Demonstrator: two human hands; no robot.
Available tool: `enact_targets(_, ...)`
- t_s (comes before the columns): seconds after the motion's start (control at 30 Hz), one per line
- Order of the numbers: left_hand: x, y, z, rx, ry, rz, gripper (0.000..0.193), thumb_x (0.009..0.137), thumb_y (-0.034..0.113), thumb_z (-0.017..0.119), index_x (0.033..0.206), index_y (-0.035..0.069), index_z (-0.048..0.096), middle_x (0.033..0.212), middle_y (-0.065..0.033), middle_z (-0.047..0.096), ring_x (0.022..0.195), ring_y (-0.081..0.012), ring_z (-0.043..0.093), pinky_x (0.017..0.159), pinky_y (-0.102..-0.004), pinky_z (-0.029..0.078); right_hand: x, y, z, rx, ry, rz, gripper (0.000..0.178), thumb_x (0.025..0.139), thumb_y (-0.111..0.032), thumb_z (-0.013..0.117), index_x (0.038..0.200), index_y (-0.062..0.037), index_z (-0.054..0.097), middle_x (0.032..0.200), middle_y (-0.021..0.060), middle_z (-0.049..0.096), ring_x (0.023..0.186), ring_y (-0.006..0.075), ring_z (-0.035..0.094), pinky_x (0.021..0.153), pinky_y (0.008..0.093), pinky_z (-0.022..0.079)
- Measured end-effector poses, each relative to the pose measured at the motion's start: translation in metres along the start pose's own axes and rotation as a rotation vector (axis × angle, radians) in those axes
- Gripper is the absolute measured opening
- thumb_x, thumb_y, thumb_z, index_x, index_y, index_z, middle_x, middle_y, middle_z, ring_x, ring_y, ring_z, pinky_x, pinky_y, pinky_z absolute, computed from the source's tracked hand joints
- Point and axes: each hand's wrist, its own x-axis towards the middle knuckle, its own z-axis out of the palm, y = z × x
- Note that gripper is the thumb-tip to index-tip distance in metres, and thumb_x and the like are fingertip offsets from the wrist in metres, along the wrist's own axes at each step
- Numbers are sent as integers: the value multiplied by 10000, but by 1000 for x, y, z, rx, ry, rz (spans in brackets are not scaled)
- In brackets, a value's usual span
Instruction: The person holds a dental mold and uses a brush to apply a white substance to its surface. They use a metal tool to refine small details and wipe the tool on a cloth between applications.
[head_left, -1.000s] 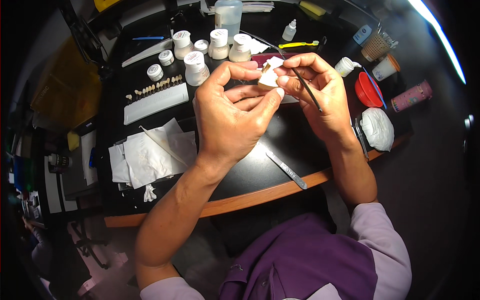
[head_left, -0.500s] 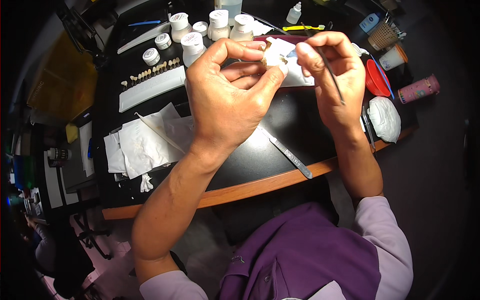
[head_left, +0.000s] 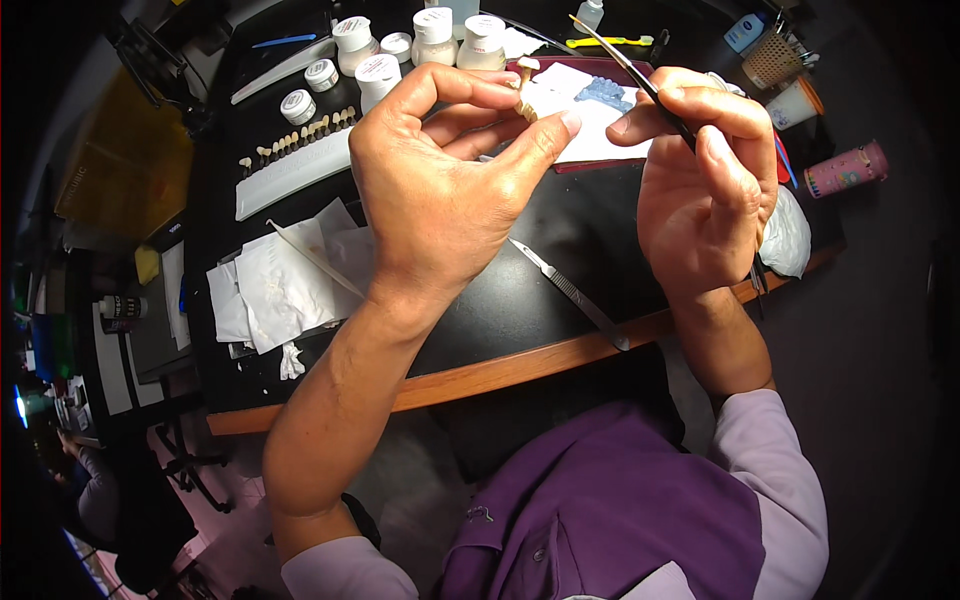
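My left hand [head_left: 435, 185] is raised over the desk. Its thumb and fingertips pinch a small cream and tan tooth-like piece [head_left: 527, 66], partly hidden by the fingers. To the right, my right hand [head_left: 708, 195] holds a thin brush [head_left: 640, 76] with a dark handle, slanted so that its pale tip points up and left, apart from the piece. Behind and between the hands, white paper [head_left: 592, 132] lies on a dark red tray [head_left: 642, 75], with a blue lumpy piece [head_left: 603, 93] on it. A scalpel [head_left: 570, 286] rests on the black desk below the hands.
Several white-lidded jars [head_left: 433, 38] stand at the back left. Nearer lies a tooth shade guide [head_left: 300, 178], then crumpled white papers [head_left: 285, 285]. A yellow toothbrush [head_left: 610, 42] lies at the back. On the right are an orange-rimmed cup [head_left: 795, 105], a pink tumbler [head_left: 846, 170] and a white bag [head_left: 787, 238].
My right hand has moved right, away from the left hand, and its fingers have shifted along the brush. The blue piece on the paper shows more fully. My left hand has moved slightly left.
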Motion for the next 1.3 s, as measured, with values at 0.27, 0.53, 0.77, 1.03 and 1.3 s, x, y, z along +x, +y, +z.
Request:
enact_targets(0.27, 2, 0, -1, -73, 34, -22, 329, 758, -78, 827, 950, -37, 563, 1019, -167, 655, 945, -206, 708, 830, -312, 631, -2, -3, 1, 126, 42, 164, 411, 927, -148, 442, 1197, 133, 572, 1193, 291, 612, 995, 334, 676, 982, 427, 491)
enact_targets(0.53, 2, 7, 0, -9, 17, -18, 371, 788, -125, 784, 1050, -62, 530, 1041, -200, 668, 1002, -222, 700, 903, -320, 612, 0, -4, 15, 56, 148, 121, 131, 872, 74, 616, 1003, 80, 615, 1164, 270, 632, 969, 242, 693, 823, 333, 585)
enact_targets(0.77, 1, 5, 0, 13, -4, -4, 375, 796, -121, 777, 1070, -61, 527, 1043, -185, 658, 1008, -224, 699, 908, -324, 613, -2, 6, 12, -97, 99, -15, 133, 837, 95, 627, 969, 80, 615, 978, 195, 667, 1031, 284, 676, 833, 345, 569)
enact_targets(1.03, 1, 6, -1, 24, -18, -16, 369, 798, -124, 771, 1072, -62, 531, 1054, -187, 663, 1009, -225, 701, 910, -335, 617, -3, 1, 8, -252, -15, -11, 147, 885, 139, 515, 991, 73, 593, 1030, 224, 632, 1199, 372, 593, 906, 581, 604)
enact_targets(1.3, 0, 3, -1, 21, -23, -9, 359, 806, -128, 759, 1077, -65, 532, 1047, -198, 670, 1001, -233, 707, 902, -337, 621, -4, 4, 9, -257, -3, -30, 143, 878, 141, 522, 982, 80, 599, 1043, 257, 635, 1188, 374, 602, 887, 566, 615)
